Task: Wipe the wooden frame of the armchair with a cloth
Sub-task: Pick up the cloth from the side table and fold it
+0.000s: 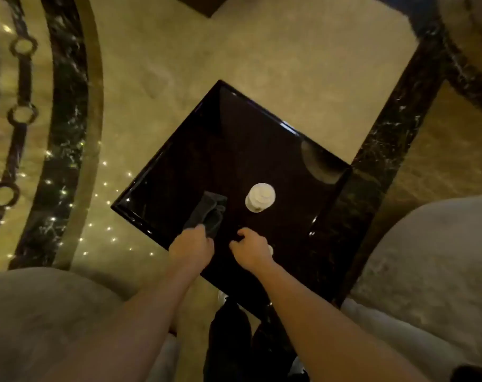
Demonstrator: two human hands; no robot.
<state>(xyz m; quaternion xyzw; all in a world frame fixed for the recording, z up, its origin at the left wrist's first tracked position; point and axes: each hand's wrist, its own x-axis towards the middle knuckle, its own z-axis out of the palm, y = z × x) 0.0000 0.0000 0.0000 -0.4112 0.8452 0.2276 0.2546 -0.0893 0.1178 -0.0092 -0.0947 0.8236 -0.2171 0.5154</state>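
Centre-low of frame: L hand (191, 248) pinching dark grey folded cloth (206, 213) on glossy black square table (179, 166); R hand (251, 248) half-curled, empty. I reckon a dragged cloth could topple white round-lidded jar (260, 197).

On the table (262, 128), the cloth (206, 213) lies left of the jar (260, 197).

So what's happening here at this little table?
A person stands over a glossy black table, both hands out. The left hand is touching the near end of a dark cloth lying on the tabletop. The right hand hovers beside it, fingers curled, holding nothing I can make out. A white jar stands nearby.
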